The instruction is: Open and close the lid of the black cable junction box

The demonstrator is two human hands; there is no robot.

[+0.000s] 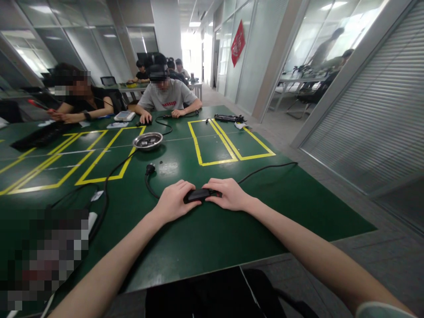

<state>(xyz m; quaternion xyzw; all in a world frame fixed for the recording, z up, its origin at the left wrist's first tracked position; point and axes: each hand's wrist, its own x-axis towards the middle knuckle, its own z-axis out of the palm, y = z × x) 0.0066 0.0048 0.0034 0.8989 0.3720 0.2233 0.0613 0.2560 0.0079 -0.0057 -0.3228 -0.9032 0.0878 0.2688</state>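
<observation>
Before me on the green table, both hands hold a slim black block-shaped device (200, 194), which looks like a power adapter. My left hand (175, 201) is closed on its left end. My right hand (227, 194) pinches the right end, where a small red spot shows between the fingers. A black power plug (150, 169) lies beyond my left hand, its cord curling back toward that hand. From behind my right hand a thin black cable (265, 168) runs off to the right. The fingers hide both ends of the device.
A metal bowl (147, 141) with small metal parts stands ahead on the green table (238, 238). Yellow tape (218, 162) marks rectangles. A black tripod-like item (229, 118) lies at the far edge. Two people sit across; one's hand (145, 117) touches a black object. Cables lie at left.
</observation>
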